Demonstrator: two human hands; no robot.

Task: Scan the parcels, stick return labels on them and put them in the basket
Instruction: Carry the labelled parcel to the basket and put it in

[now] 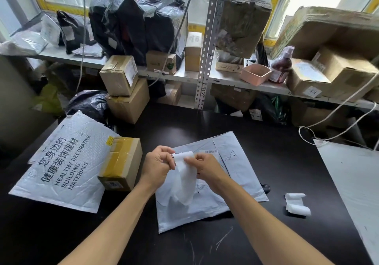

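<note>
Shelves crammed with boxes and black bags line the wall behind a dark tabletop (266, 152), where a person works standing. Both hands meet above a pale grey parcel (235, 174) lying flat directly beneath and just beyond them. The left hand (156, 163) pinches the top edge of a white return label (184, 180), and the right hand (205, 167) pinches the same edge just beside it, apparently peeling the backing apart. The label's long axis hangs down toward the person, its loose end drooping over the parcel's near half. Since the parcel sits straight under both hands, neither is clearly nearer; sticking the label probably needs only a short drop downward. Left of the left hand rest a taped carton (121, 164) and a printed mailer (61, 162); curled backing scraps (297, 204) lie right of the right hand.
</note>
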